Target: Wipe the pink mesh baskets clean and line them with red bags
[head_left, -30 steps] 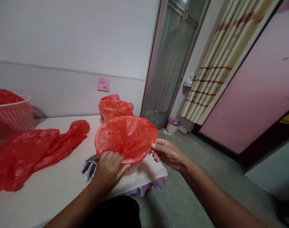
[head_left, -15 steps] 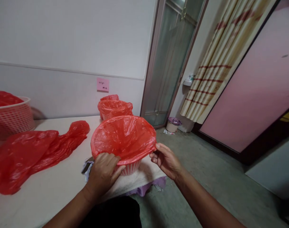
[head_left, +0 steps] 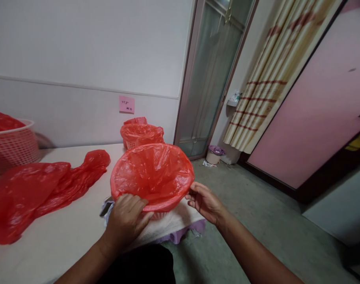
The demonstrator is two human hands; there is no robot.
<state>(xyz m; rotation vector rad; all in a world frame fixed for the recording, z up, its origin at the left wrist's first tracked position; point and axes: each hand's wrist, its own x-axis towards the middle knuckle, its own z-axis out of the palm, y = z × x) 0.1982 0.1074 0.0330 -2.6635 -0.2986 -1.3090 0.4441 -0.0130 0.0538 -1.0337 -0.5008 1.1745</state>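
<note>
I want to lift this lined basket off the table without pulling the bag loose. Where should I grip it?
Probably at the rim of the small basket, from two opposite sides, pinching the red bag folded over it. The left hand and right hand sit at the near and right edges; the round, open top offers no handle.

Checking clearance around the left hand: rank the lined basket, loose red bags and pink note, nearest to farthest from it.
1. Lined basket: touching the left hand.
2. Loose red bags: on the table, leftward.
3. Pink note: on the back wall.
</note>
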